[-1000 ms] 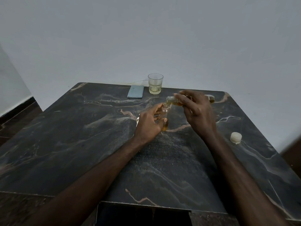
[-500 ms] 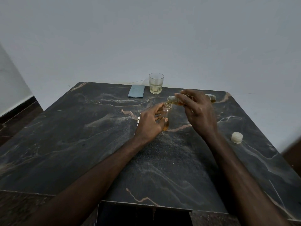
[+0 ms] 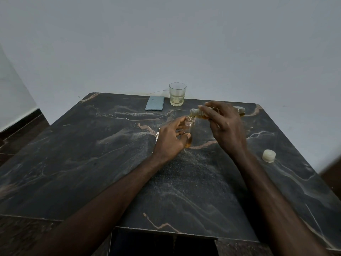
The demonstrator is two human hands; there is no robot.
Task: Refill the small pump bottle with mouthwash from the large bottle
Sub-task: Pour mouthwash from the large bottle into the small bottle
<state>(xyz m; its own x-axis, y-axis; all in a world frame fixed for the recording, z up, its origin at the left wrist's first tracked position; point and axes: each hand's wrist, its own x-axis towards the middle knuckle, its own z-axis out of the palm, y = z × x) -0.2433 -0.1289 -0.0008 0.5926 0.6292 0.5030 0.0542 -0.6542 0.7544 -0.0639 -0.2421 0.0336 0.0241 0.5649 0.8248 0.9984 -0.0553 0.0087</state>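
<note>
Against a plain pale wall: one counter (image 3: 92,163), dark marble-patterned top with pale and rust veining, rounded far corners. Strip of dark floor (image 3: 20,130) showing past its left edge.

Head view, items on the counter:

- Glass tumbler (image 3: 177,94), clear, at the far edge near the middle; a shallow layer of pale yellowish liquid in the bottom.
- Flat grey-blue phone-like slab (image 3: 155,103), lying just left of the tumbler, near the far edge.
- Small white cap (image 3: 269,155), loose, near the right edge, well apart from both hands.
- White object (image 3: 157,136), mostly hidden behind the left hand; cannot tell what it is.

Items in hand, toward the middle of the far half:

- Small pump bottle (image 3: 189,127), clear, no pump fitted, upright. Left hand (image 3: 172,140) with its grip wrapped around the body. Amber liquid sits low inside.
- Large bottle (image 3: 198,114), clear, tipped almost level, open mouth directly over and touching or nearly touching the small bottle's mouth. Right hand (image 3: 226,124) with its grip clasped over the middle; base protrudes toward the far right corner. Amber mouthwash visible along its lower side.
</note>
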